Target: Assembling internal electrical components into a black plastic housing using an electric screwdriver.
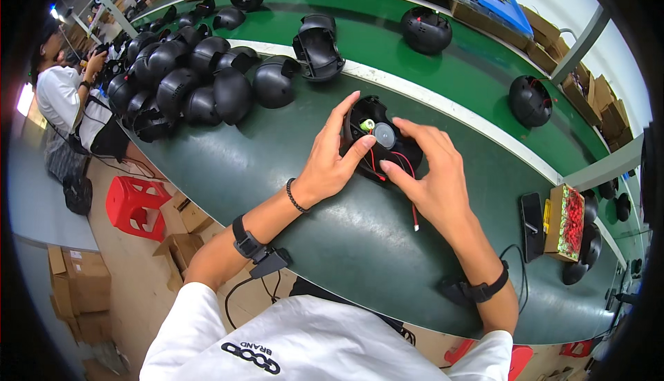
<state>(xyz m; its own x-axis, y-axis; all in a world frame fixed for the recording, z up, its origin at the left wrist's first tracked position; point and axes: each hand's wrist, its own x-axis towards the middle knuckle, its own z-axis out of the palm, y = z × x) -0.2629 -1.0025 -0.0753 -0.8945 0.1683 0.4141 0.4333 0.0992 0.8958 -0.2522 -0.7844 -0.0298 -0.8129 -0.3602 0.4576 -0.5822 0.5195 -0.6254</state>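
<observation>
A black dome-shaped plastic shell [362, 114] lies open side up on the dark green bench [346, 242]. Inside it sit a grey round part [384, 135] and a small yellow-green piece [367, 125], with red and black wires; one red wire [413, 211] trails out toward me. My left hand [330, 159] rests on the shell's left edge, its thumb pressing inside near the wires. My right hand [432, 173] holds the shell's right side, fingers curled over the rim and reaching into it.
A pile of several black shells [183, 80] fills the bench's far left. More shells [425, 29] ride the green conveyor beyond a white strip. A black phone [532, 226] and a small box of parts [566, 220] lie at right. A person [66, 97] sits at left beside a red stool [136, 206].
</observation>
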